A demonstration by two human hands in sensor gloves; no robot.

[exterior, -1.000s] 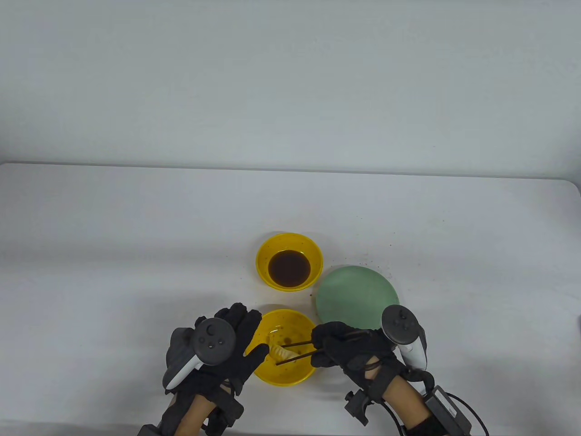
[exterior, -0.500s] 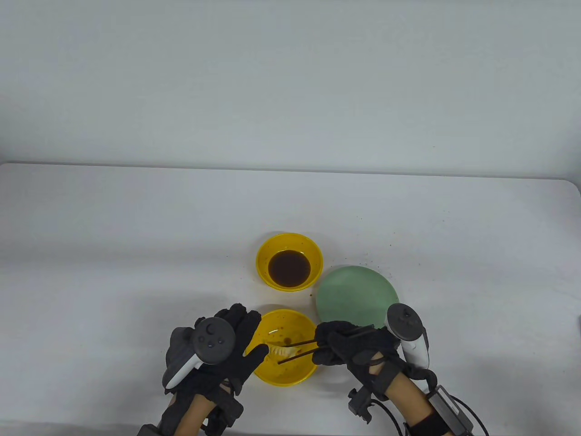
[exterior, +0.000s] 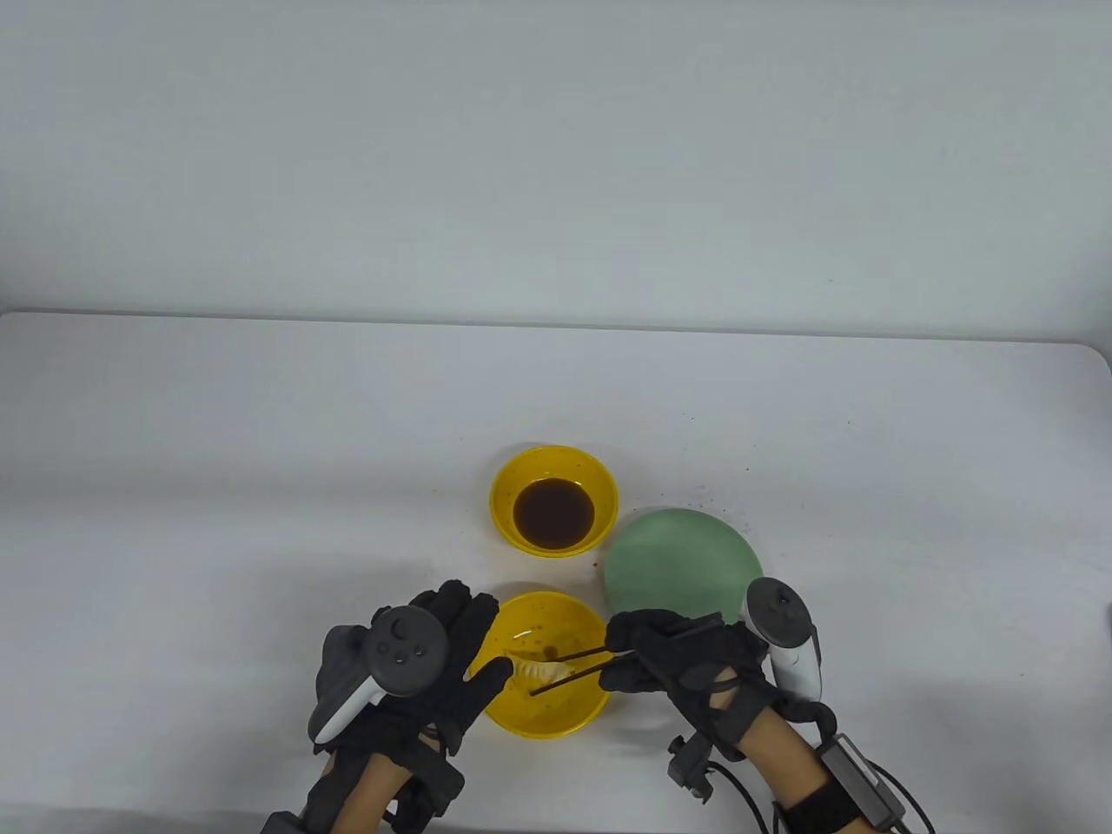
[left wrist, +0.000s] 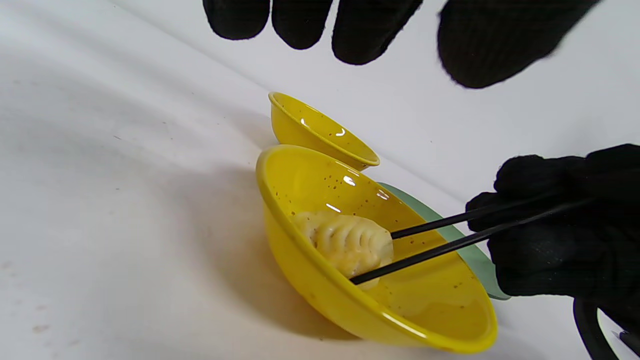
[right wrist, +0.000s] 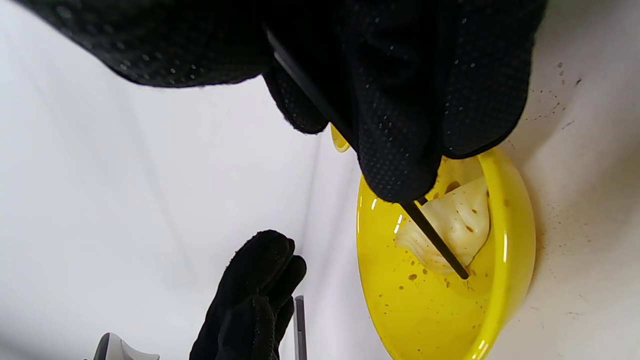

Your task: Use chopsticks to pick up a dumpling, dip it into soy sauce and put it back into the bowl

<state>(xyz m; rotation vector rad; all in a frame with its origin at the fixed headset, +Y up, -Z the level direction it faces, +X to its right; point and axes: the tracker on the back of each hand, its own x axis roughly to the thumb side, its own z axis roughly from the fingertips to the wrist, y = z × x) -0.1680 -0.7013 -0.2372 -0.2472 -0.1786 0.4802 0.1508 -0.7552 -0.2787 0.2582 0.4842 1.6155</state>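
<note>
A pale pleated dumpling (exterior: 539, 671) lies in the near yellow bowl (exterior: 556, 728), against its left wall. My right hand (exterior: 673, 665) grips two black chopsticks (exterior: 573, 679) at the bowl's right rim. Their tips straddle the dumpling (left wrist: 345, 242), one stick at its side and the other crossing in front of it (right wrist: 460, 220). It sits low in the bowl (left wrist: 320, 295). My left hand (exterior: 452, 647) lies flat beside the bowl's left rim with straight fingers and holds nothing. The soy sauce bowl (exterior: 553, 511) stands just behind.
A green plate (exterior: 684, 569) sits right of the two bowls, close to my right hand. Small brown splashes dot the table near the plate's far edge. The table's rear edge meets a pale wall.
My right hand has drifted slightly right and the chopstick tips have shifted around the dumpling, which has turned a little in the bowl. The left hand has stayed put.
</note>
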